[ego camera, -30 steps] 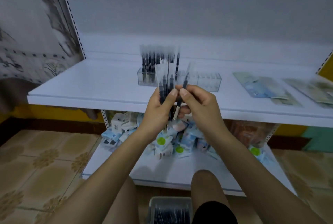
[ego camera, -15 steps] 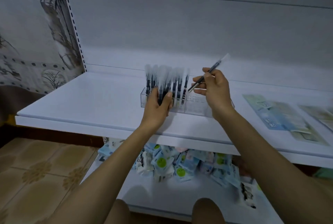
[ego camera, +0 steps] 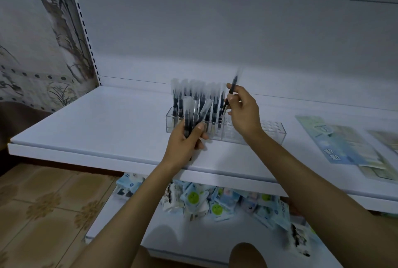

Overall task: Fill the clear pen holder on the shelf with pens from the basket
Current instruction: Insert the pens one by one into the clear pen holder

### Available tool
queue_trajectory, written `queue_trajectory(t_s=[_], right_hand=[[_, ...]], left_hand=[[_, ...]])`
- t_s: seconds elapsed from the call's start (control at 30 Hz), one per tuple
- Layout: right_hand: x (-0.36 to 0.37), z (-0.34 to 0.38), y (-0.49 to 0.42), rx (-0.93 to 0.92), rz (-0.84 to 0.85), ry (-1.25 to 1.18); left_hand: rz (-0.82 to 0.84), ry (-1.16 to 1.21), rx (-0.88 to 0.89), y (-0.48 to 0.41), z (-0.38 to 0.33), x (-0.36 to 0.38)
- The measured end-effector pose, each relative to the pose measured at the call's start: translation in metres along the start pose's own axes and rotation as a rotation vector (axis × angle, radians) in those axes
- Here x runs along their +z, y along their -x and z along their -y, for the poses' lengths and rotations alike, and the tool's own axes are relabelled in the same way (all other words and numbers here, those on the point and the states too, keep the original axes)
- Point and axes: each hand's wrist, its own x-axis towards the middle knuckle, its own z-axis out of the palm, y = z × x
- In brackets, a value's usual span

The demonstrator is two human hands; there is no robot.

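You are pinching one black, clear-capped pen (ego camera: 234, 83) in your right hand (ego camera: 244, 116) over the clear plastic pen holder (ego camera: 271, 129) on the white shelf (ego camera: 97, 129), while your left hand (ego camera: 183, 142) is gripping spare pens (ego camera: 190, 112). Next you are probably steering it into an empty slot.

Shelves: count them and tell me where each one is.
2. The upper shelf holds the clear pen holder; the lower shelf lies beneath it, with small packets piled on it. More may lie outside the view.
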Motion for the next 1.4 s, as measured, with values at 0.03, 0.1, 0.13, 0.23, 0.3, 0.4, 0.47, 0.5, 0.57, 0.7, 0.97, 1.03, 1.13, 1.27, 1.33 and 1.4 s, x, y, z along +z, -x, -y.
queue_trajectory(t_s=[0.03, 0.1, 0.13, 0.23, 0.3, 0.4, 0.47, 0.5, 0.57, 0.7, 0.97, 1.03, 1.13, 1.27, 1.33, 1.4], right_hand=[[0.002, -0.003, 0.001, -0.029, -0.013, 0.003], [0.005, -0.009, 0.002, -0.094, -0.053, 0.027], [0.007, -0.012, 0.003, -0.121, -0.073, 0.043], [0.009, -0.018, 0.005, -0.163, -0.114, 0.087], [0.010, -0.022, 0.008, -0.171, -0.116, 0.097], [0.011, -0.026, 0.011, -0.167, -0.115, 0.136], [0.011, -0.028, 0.011, -0.168, -0.127, 0.144], [0.011, -0.028, 0.011, -0.169, -0.130, 0.142], [0.010, -0.029, 0.011, -0.173, -0.129, 0.148], [0.009, -0.032, 0.011, -0.181, -0.141, 0.137], [0.009, -0.031, 0.009, -0.129, -0.141, 0.128], [0.010, -0.031, 0.008, -0.114, -0.131, 0.136], [0.009, -0.031, 0.007, -0.088, -0.109, 0.149], [0.006, -0.031, 0.006, -0.051, -0.079, 0.150], [0.007, -0.030, 0.006, -0.031, -0.069, 0.174], [0.007, -0.029, 0.006, -0.020, -0.066, 0.188]], left_hand=[[-0.008, 0.001, -0.001, -0.001, 0.001, -0.001], [-0.023, -0.015, -0.005, -0.002, 0.003, -0.003], [-0.028, -0.020, -0.008, -0.002, 0.004, -0.004], [-0.042, -0.028, -0.026, -0.004, 0.004, -0.005], [-0.049, -0.023, -0.043, -0.005, 0.005, -0.006], [-0.050, 0.006, -0.053, -0.006, 0.006, -0.007], [-0.056, 0.025, -0.054, -0.006, 0.006, -0.007], [-0.061, 0.034, -0.057, -0.006, 0.006, -0.007], [-0.069, 0.046, -0.062, -0.006, 0.006, -0.006], [-0.085, 0.056, -0.068, -0.006, 0.006, -0.006], [-0.102, 0.068, -0.089, -0.006, 0.006, -0.006], [-0.100, 0.067, -0.093, -0.006, 0.007, -0.007], [-0.099, 0.069, -0.096, -0.007, 0.007, -0.007], [-0.096, 0.063, -0.089, -0.007, 0.008, -0.007], [-0.095, 0.062, -0.086, -0.007, 0.008, -0.007], [-0.096, 0.060, -0.085, -0.007, 0.008, -0.007]])
